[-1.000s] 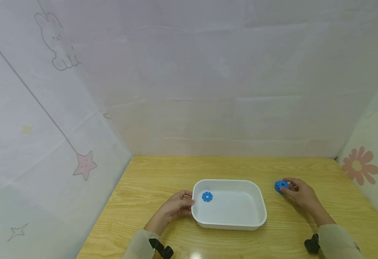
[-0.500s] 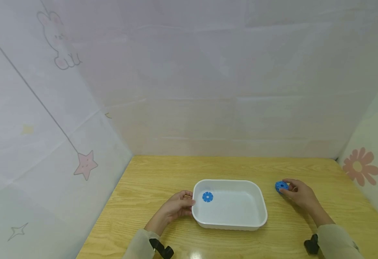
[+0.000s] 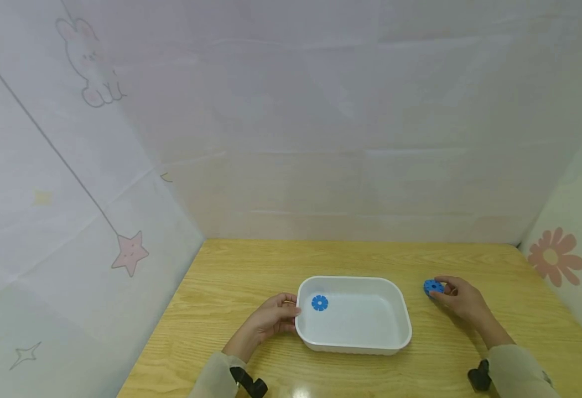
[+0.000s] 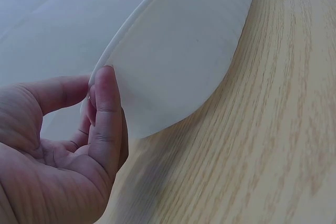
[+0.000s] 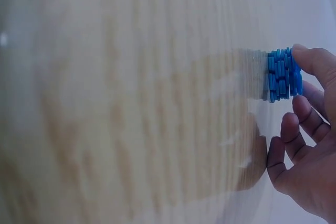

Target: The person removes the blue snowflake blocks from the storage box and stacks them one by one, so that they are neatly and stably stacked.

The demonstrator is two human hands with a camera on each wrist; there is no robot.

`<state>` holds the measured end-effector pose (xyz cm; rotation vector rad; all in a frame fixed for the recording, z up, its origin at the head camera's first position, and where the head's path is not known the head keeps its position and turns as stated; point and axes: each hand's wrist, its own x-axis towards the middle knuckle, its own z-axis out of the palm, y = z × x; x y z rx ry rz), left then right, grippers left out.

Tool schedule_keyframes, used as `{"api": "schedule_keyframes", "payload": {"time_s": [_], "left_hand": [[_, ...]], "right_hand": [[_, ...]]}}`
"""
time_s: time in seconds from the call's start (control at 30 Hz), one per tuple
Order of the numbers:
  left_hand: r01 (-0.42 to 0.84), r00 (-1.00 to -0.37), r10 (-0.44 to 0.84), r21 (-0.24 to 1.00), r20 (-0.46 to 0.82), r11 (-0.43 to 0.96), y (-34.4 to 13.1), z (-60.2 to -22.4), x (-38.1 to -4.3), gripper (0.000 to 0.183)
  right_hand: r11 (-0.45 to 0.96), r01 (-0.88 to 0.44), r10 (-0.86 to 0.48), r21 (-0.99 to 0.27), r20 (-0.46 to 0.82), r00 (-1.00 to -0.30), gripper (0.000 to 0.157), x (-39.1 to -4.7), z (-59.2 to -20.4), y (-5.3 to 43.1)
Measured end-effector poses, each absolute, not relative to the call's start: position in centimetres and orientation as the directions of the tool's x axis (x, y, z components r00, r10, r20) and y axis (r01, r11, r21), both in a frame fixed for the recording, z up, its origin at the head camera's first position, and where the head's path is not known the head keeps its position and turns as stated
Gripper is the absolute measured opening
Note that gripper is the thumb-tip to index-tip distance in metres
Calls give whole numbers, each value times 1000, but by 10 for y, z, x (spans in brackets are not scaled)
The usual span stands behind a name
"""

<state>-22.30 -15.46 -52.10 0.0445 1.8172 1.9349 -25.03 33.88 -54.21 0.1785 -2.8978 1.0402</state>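
Note:
My left hand [image 3: 273, 316] grips the left rim of a white rectangular tray [image 3: 360, 326]; the left wrist view shows thumb and fingers [image 4: 107, 98] pinching the tray wall [image 4: 173, 66]. One blue flower-shaped disc [image 3: 320, 303] lies flat inside the tray, towards its left end. Right of the tray, my right hand [image 3: 462, 297] is at a small stack of blue flower discs [image 3: 432, 286] on the table. In the right wrist view, thumb and a finger pinch the top of the stack [image 5: 278, 75]; the other fingers are bent, off the discs. How many discs are pinched I cannot tell.
The light wooden table [image 3: 251, 265] carries the tray and the stack. A pale printed cloth [image 3: 291, 166] stands behind it and at both sides. Dark bands with black mounts [image 3: 248, 382] sit on both wrists.
At the blue stack, my right fingertips and the top disc have come down very slightly. The left hand and tray have kept their place.

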Motion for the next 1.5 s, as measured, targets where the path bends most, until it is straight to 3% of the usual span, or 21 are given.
{"api": "schedule_keyframes", "payload": {"time_s": [0.83,1.03,1.23,1.5], "left_hand": [[-316,-881,371,949,-294,-1,-156,-524,-223,43],[-317,-881,372,949,-291,-8,-155,-523,-222,45],[-322,-879,377,947,-294,-14,-155,-523,-222,47],[-325,-880,371,946,-296,-15,-155,-522,-223,46]], "right_hand": [[756,-110,-90,-645,63,-994,60,-253,-544,338],[753,-72,-56,-654,46,-997,67,-251,-538,336],[732,-79,7,-676,123,-992,60,-248,-525,326],[684,-160,-42,-712,180,-983,54,-245,-500,284]]}}
